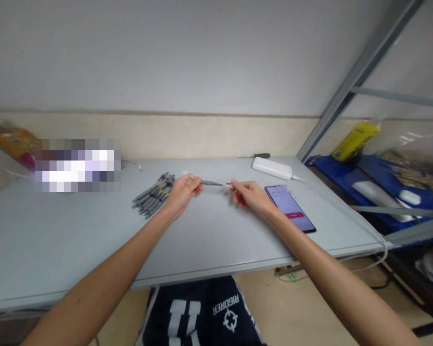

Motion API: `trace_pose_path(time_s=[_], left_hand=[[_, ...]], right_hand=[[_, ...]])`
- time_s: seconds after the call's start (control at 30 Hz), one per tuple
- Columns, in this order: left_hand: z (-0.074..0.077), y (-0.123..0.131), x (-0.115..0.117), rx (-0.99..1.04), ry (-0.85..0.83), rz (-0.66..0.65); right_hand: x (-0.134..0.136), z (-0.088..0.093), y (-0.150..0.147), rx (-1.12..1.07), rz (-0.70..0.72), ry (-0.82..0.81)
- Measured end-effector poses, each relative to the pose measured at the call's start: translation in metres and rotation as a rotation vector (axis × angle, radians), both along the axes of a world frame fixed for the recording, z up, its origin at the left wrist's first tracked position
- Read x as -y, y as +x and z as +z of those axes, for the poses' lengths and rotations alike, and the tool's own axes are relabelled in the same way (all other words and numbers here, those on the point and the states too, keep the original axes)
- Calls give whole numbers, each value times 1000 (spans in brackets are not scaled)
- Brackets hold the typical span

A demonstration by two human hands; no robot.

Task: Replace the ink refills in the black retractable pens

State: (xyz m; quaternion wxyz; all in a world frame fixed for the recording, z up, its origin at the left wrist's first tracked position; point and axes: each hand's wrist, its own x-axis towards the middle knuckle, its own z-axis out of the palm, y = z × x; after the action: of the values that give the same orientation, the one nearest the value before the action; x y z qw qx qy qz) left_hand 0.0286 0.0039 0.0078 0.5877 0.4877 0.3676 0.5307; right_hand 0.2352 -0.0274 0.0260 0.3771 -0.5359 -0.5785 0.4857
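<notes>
Above the middle of the table, a thin grey pen (212, 183) spans the gap between my two hands. My left hand (184, 190) pinches its left end between thumb and fingers. At the other end, my right hand (248, 194) closes its fingertips on a narrow, pale part that could be the refill; the exact join is too small to make out. Just left of my left hand lies a pile of similar grey pens (152, 196), several of them side by side. A phone (291, 209) with a lit screen rests beside my right wrist.
Behind the phone are a white power strip (272, 168) with its cable and a dark-handled screwdriver (261, 155) by the wall. A blurred bright object (77, 166) stands at the left. A metal frame post (341, 101) and a blue shelf (328, 173) border the right side.
</notes>
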Motion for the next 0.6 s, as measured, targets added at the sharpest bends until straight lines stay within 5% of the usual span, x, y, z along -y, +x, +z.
trace_pose_path(time_s=[0.23, 0.43, 0.6], left_hand=[[1, -1, -1, 30, -34, 15], [2, -2, -1, 26, -32, 13], [2, -1, -1, 24, -39, 11]], right_hand=[[-3, -2, 4, -128, -45, 133], [-2, 0, 1, -127, -42, -29], [-1, 0, -1, -182, -80, 66]])
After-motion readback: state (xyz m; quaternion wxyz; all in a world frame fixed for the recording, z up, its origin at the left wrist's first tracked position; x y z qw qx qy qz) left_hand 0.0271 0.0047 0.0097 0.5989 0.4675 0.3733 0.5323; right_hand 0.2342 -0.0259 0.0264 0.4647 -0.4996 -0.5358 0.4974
